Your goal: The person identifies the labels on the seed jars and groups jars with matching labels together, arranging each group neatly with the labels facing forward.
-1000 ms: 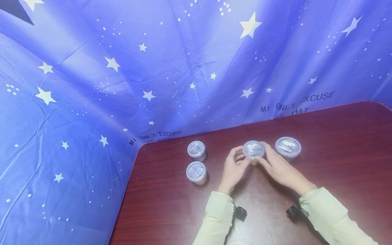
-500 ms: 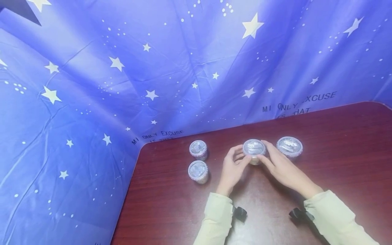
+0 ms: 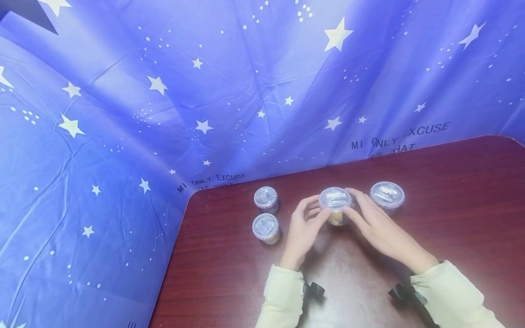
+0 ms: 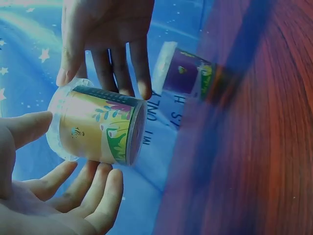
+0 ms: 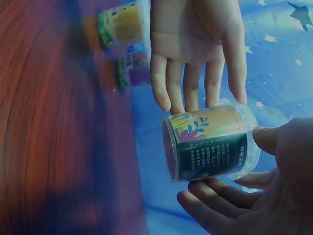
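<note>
A small round plastic cup with a clear lid and a yellow label (image 3: 336,216) is held between both hands in the head view. My left hand (image 3: 303,228) grips its left side, thumb at the lid rim and fingers curving around. On the opposite side my right hand (image 3: 381,232) holds it the same way. Both wrist views show the cup (image 4: 98,127) apart from the table, with plants and a bee printed on it. Its dark label panel (image 5: 212,156) carries small white text in the right wrist view.
Two lidded cups, a rear one (image 3: 265,198) and a front one (image 3: 265,228), stand to the left. A wider-looking lidded cup (image 3: 387,196) stands just past my right hand. The reddish-brown table (image 3: 221,273) meets a blue star-printed curtain (image 3: 246,91) behind.
Both hands have brought the held cup slightly left and up toward me, so more of its yellow side shows. The other cups stay put; the head view has shifted a little.
</note>
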Demonstrator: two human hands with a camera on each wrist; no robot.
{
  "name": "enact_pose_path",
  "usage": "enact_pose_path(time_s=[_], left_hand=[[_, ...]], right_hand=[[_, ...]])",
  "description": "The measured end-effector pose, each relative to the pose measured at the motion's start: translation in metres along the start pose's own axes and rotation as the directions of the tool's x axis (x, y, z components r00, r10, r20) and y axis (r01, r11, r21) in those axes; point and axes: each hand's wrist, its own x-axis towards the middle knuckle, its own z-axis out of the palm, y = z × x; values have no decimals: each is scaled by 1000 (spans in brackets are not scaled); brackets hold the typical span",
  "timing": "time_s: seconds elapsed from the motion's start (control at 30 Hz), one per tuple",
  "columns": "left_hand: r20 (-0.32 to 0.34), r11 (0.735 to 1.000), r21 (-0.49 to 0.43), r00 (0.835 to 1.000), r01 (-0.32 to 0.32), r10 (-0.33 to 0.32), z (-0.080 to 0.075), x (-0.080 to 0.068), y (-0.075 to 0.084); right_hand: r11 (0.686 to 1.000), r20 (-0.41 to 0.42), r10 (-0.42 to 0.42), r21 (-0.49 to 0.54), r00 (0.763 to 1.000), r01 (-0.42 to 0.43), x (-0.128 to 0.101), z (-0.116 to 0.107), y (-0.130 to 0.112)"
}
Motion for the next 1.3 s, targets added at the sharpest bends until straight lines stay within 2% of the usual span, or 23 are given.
enact_pose_path(time_s=[0.33,0.6,1.0,1.3], left_hand=[[5,1000,12,1000,-25,25,-9,-10,12],[-11,1000,-24,1000,11,-11,-16,-17,10],[-20,998,-42,998,52,-52,-20,-25,8],[14,996,-60,998,65,-64,-20,-26,10]], right_hand=[[998,2,20,64,1000,-20,-7,-3,-14],[992,24,28,121,999,-30,-10,2,-13],[991,20,28,134,999,-30,-12,7,-13],[988,46,26,150,999,-33,-11,12,-13]])
